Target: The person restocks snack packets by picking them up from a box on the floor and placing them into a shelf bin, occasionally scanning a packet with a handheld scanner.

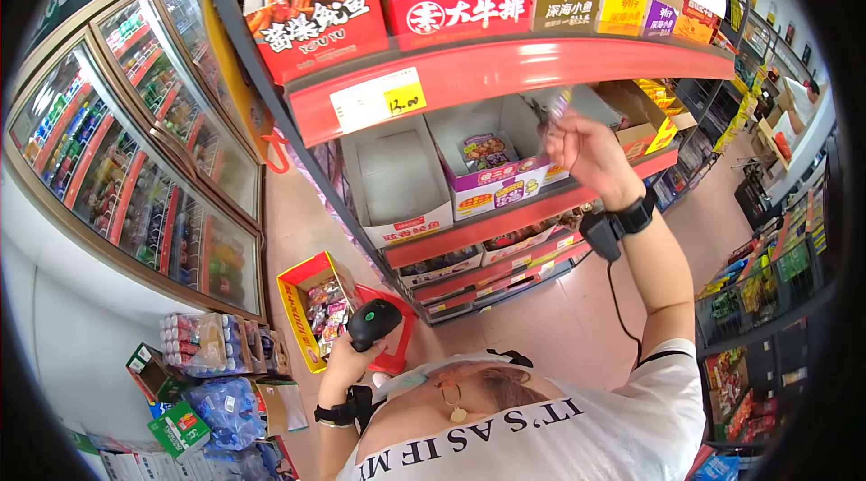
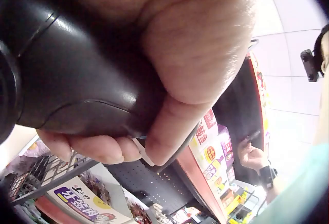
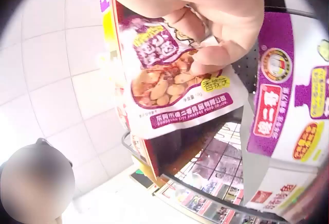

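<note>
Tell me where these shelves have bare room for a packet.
Bare: inside the open white cardboard box, bordered on its right by the purple-and-white cardboard box, where a shiny purple packet lies. Crowded: above the curved red shelf edge, packed with printed snack boxes.

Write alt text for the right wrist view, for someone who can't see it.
A right hand pinches a white-and-purple snack packet printed with a picture of nuts. A purple-and-white carton stands out along the frame's right side, and pale tiles show at left.
</note>
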Available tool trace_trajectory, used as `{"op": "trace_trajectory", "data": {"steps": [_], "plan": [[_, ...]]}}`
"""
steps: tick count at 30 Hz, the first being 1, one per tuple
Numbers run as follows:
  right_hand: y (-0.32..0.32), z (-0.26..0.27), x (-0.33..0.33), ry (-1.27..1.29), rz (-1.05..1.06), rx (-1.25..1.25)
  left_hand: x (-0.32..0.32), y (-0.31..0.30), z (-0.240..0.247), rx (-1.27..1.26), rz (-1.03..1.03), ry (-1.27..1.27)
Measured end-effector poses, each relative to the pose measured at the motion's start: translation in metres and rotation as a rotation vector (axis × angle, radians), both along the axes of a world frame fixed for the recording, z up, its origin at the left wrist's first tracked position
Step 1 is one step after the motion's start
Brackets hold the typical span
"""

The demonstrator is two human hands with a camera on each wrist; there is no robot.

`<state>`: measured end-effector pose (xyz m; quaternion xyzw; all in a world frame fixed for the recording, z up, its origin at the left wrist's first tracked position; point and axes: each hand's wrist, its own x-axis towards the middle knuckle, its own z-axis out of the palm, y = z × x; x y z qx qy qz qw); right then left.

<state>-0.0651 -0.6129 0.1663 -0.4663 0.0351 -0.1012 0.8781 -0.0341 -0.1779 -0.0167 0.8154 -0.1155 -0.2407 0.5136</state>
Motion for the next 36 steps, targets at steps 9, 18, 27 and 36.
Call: {"op": "trace_trajectory", "data": {"steps": [9,18,27,36], "plan": [[0.057,-0.081,-0.035,-0.210,0.366,-0.121,-0.005,-0.019,0.024,-0.107,-0.121,-0.022],[0.104,-0.176,-0.017,-0.060,0.568,0.096,-0.023,-0.017,0.044,-0.088,-0.137,-0.007],[0.136,-0.226,0.009,-0.030,0.647,0.165,-0.034,-0.004,0.040,-0.026,-0.274,0.038],[0.178,-0.235,0.024,-0.035,0.733,0.142,-0.038,0.022,0.032,-0.122,-0.236,0.044]]}}
